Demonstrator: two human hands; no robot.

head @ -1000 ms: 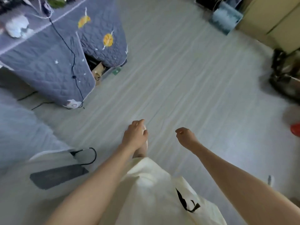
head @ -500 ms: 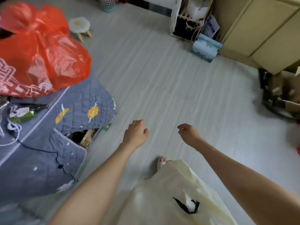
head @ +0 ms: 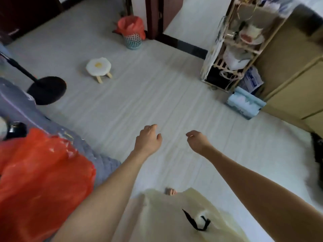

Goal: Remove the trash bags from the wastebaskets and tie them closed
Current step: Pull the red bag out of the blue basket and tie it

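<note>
Wastebasket (head: 133,40): a pale blue mesh basket is seen at the upper middle of the frame, upright on the floor (head: 157,102), beside a dark door frame (head: 153,18).
Trash bag (head: 130,25): a red bag is still fitted inside the basket; its rim is folded over the top and not tied.
Left hand (head: 148,139): it is held in the air at the centre of the frame, fingers loosely curled, nothing is held.
Right hand (head: 197,139): it is raised beside the left one, fingers loosely bent, nothing is held.
Key relation: the basket lies well apart from both hands, upward and slightly left in the frame; the left hand is judged nearer.
Red bag on bed (head: 40,180): a large red bag is seen at the lower left, on a grey quilt (head: 104,163).
Other: a small stool (head: 98,67) stands on the floor at upper left.
</note>
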